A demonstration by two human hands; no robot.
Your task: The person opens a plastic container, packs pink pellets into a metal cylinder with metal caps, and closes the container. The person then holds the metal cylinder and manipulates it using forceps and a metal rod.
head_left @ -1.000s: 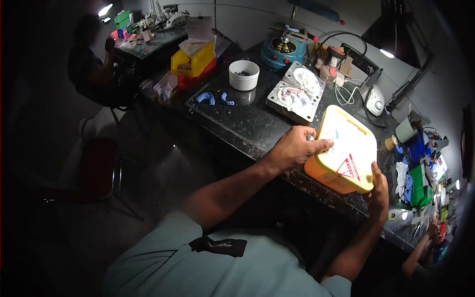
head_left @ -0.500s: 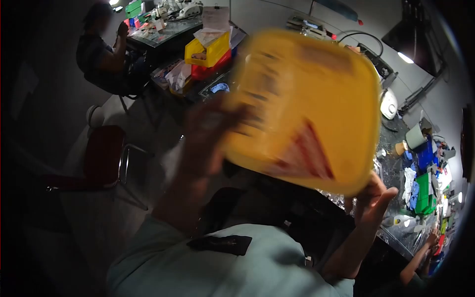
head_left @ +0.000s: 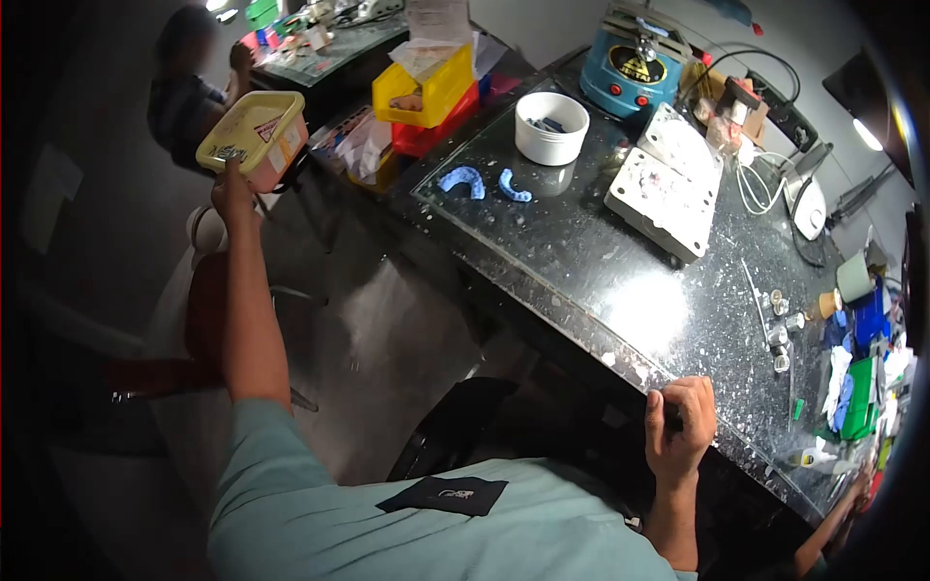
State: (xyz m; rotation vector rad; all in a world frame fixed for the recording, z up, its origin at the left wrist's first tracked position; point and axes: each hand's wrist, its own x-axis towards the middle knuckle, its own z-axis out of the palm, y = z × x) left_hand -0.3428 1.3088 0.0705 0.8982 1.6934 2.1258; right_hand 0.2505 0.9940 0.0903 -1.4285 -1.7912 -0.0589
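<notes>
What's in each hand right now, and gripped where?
The left hand holds the yellow tub by its near edge, thumb at the rim. Nothing shows in the right hand, its fingers curled.

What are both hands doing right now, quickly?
Left hand: closed, holding the yellow tub.
Right hand: partly open, fingers loosely curled near the black table's edge, nothing visible in it.

Left of the bench, the container is in the left hand.
</notes>
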